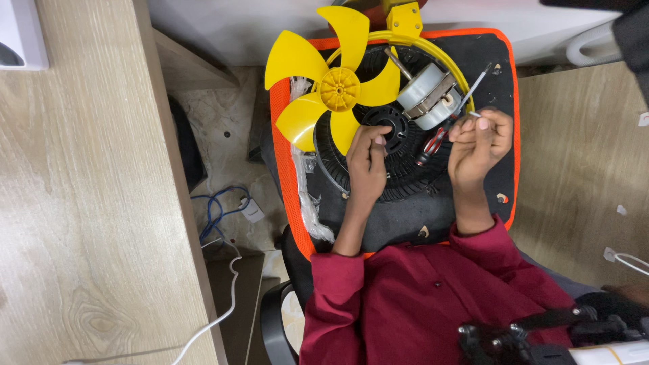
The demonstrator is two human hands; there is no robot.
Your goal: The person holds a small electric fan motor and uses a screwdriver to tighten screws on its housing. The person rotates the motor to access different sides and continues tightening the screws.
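Lying apart at centre frame, the fan is well stripped: yellow blade [331,84] off, motor [430,96] bare on the black grille [399,169]. Left hand [367,162] presses curled fingers on the grille hub; right hand [478,138] pinches a small piece beside a red screwdriver [436,143]. Reassembly looks undone. White box [20,34] upper left; small white tag [253,212] on blue cable.

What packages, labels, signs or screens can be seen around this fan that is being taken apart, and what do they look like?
Small tag: on the blue cable on the floor, left of the fan; whitish, roughly rectangular.
Small stickers: on the wooden surface at the right; tiny white scraps.
White box-like thing: top left corner on the wooden table; cut off, so whether it is a package is unclear.
No screens or signs show.
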